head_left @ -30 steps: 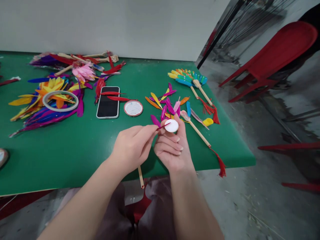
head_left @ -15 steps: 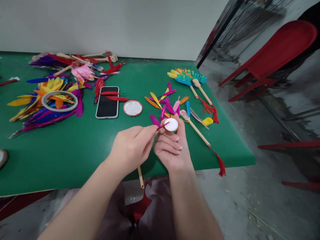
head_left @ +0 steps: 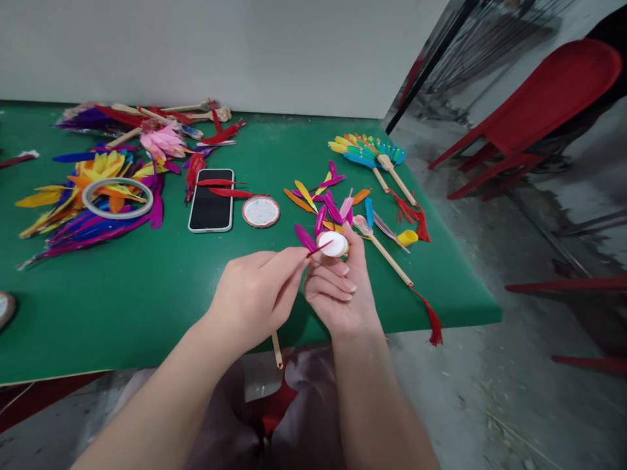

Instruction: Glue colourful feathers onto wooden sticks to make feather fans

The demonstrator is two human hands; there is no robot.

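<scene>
My left hand (head_left: 257,294) pinches a thin dark red feather (head_left: 319,249) between thumb and fingertips. The feather's tip lies over the white face of a small round pot (head_left: 334,244). My right hand (head_left: 340,290) has its fingers closed around this pot, with the white face turned up toward me and a bit of yellow at its side. Just beyond the hands lie loose magenta, yellow and orange feathers (head_left: 333,207). To the right of them rests a wooden stick with a red tassel (head_left: 392,261). Another wooden stick (head_left: 277,349) shows partly below my left hand.
A phone (head_left: 210,215) with red feathers on it and a round white lid (head_left: 261,212) lie on the green table (head_left: 147,313). At left, a tape roll (head_left: 117,215) tops a feather pile. Finished-looking feather fans (head_left: 377,156), a yellow cap (head_left: 407,237) and a red chair (head_left: 543,111) stand right.
The small pot in my right hand has shifted slightly left and tilted, so its yellow side shows more. My left hand keeps the feather against it, nearly unmoved.
</scene>
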